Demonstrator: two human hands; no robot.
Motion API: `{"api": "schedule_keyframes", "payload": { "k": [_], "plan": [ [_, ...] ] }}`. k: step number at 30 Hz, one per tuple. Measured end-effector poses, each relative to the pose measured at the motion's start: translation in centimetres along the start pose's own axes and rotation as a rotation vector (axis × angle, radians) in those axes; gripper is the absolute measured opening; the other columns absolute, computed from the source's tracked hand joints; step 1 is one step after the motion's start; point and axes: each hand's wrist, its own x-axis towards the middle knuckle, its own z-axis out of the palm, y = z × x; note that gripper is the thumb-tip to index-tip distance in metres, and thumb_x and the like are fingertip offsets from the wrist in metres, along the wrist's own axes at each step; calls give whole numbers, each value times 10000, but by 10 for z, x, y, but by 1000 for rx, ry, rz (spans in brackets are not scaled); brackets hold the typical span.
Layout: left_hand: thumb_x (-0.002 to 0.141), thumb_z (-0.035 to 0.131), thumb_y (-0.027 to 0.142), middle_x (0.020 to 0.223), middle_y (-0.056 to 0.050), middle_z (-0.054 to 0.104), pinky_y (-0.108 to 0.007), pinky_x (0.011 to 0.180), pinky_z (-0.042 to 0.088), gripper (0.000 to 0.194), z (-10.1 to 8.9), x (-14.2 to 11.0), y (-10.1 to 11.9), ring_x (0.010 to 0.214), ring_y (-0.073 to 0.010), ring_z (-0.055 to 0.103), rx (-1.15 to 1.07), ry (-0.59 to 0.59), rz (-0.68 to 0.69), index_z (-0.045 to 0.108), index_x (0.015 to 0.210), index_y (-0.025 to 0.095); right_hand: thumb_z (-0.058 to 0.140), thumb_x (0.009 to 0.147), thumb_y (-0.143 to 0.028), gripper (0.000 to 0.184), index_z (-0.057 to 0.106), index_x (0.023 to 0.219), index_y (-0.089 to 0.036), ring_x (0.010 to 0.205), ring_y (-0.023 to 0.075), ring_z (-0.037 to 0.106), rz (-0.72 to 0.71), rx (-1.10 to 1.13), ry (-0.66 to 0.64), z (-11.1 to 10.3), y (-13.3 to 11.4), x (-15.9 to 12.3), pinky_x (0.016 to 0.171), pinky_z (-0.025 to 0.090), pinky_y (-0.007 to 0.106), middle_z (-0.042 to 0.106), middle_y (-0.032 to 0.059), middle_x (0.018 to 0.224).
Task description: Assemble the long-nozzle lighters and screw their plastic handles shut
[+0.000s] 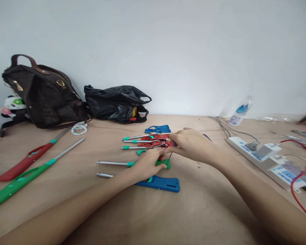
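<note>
My left hand (148, 163) is closed on a green lighter handle (165, 164) whose metal tube (112, 163) points left along the wooden table (199, 211). My right hand (191, 143) pinches at an opened red lighter body (154, 140) with fine wires showing, lying among thin metal tubes with teal collars. A blue long-nosed lighter (158, 183) lies just under my left hand. A blue plastic shell half (157, 129) sits behind the red parts.
A red lighter (28, 160) and a green lighter (17, 182) lie at the left. A brown handbag (44, 93), a black plastic bag (117, 103) and a bead bracelet (79, 129) stand at the back. White power strips (265, 158) with a red wire (295, 183) lie right.
</note>
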Motion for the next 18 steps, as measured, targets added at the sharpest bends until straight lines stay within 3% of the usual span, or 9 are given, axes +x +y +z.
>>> {"api": "schedule_keyframes", "payload": {
  "k": [4, 11, 15, 18],
  "plan": [
    [762, 601, 153, 839, 6, 552, -271, 672, 400, 150, 1, 0, -2, 783, -180, 533, 0, 2, 8, 464, 807, 192, 549, 887, -235, 86, 539, 923, -158, 741, 174, 584, -138, 148, 27, 0, 1, -2, 607, 346, 254, 655, 70, 897],
    [761, 629, 171, 830, 5, 544, -269, 678, 402, 172, 0, 0, 1, 793, -188, 529, 11, 10, -1, 487, 856, 192, 469, 951, -338, 276, 573, 796, -134, 636, 197, 593, -16, -74, -1, 1, -2, 5, 676, 360, 313, 657, 90, 712],
    [754, 612, 148, 832, 3, 544, -264, 669, 400, 161, -1, 0, 1, 782, -183, 527, -5, 3, 3, 467, 808, 191, 523, 904, -247, 129, 541, 953, -129, 739, 195, 594, -113, 77, 29, 2, 0, 1, 627, 360, 272, 664, 98, 881],
    [756, 599, 147, 828, 3, 542, -261, 659, 393, 154, -1, 0, 1, 774, -181, 523, -14, 1, 8, 455, 786, 191, 564, 861, -189, 89, 543, 932, -139, 716, 183, 586, -129, 89, 23, 2, 0, 0, 588, 340, 258, 662, 76, 849]
  ]
}}
